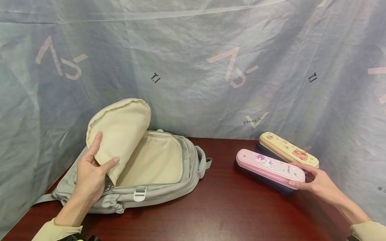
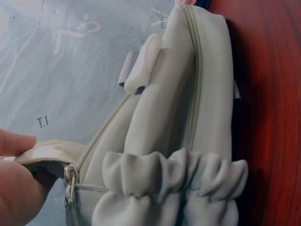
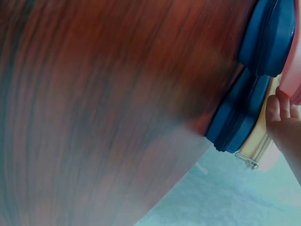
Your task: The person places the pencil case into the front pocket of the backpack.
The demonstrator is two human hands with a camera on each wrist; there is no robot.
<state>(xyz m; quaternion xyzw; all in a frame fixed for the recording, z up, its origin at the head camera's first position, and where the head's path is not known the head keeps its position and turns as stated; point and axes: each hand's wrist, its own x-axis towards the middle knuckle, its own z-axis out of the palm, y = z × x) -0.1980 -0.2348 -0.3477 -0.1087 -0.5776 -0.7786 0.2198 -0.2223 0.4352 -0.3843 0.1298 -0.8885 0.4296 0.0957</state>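
Observation:
A pale grey backpack lies on its back at the left, its zipped front flap folded up to show the cream lining. My left hand holds the flap by its lower left edge; in the left wrist view the zipper pulls hang beside the fingers. At the right, my right hand grips the near right end of a pink pencil case with a rabbit print, thumb on the near side. Beneath it is a dark blue case. The right wrist view cuts off part of this hand.
Behind the pink case, a yellow pencil case rests on another dark blue case. The dark red wooden table spans between backpack and cases. A grey printed cloth hangs along the back and sides.

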